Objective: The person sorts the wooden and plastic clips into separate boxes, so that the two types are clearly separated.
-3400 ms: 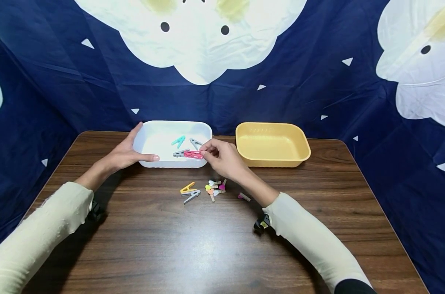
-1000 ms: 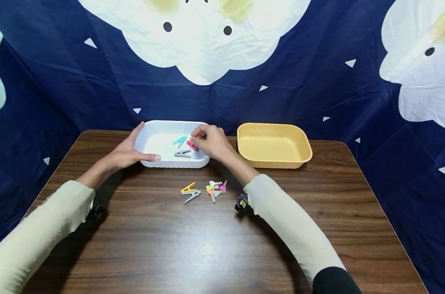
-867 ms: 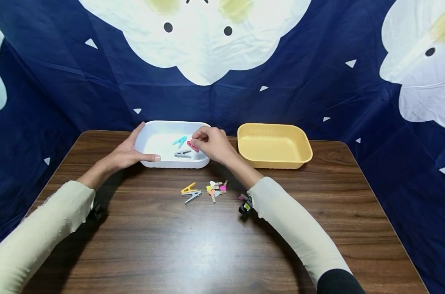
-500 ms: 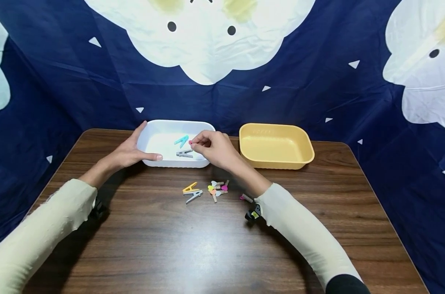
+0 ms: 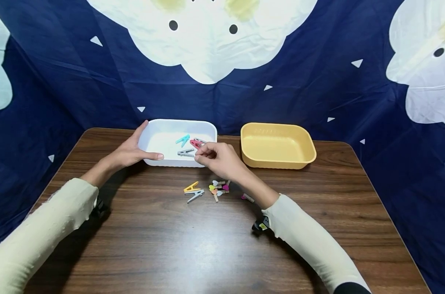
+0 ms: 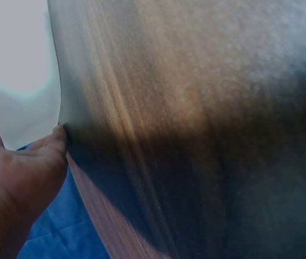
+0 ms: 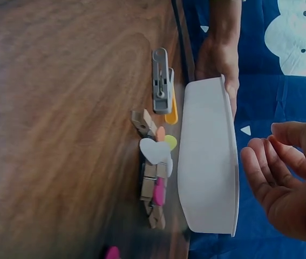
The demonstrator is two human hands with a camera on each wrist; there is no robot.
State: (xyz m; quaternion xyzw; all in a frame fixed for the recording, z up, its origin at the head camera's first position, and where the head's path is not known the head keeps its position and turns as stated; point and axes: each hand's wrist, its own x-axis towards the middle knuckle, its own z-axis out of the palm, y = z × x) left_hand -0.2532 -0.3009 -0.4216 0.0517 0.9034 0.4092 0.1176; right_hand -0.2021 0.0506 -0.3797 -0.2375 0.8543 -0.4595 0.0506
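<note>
At the back left of the table is a white plastic basket (image 5: 178,162). My left hand (image 5: 128,152) holds its left end, thumb along the front wall and fingers reaching to the back corner. A turquoise clothespin (image 5: 183,140), a red clothespin (image 5: 196,144) and grey clothespins (image 5: 185,152) lie inside. My right hand (image 5: 222,160) hovers at the basket's front right, fingers loosely curled. The right wrist view shows nothing between the thumb and fingers of that hand (image 7: 298,181).
A yellow basket (image 5: 278,164) stands to the right. In front of the white basket lie a yellow clothespin (image 5: 191,187), a grey clothespin (image 5: 195,195) and several small wooden clips with hearts (image 5: 218,188). Another small clip (image 5: 248,198) lies apart, near my right forearm.
My right hand has let go of the red clothespin, which now lies beside a grey one in the white basket. The hand has drawn back toward the front rim. The left hand keeps its hold.
</note>
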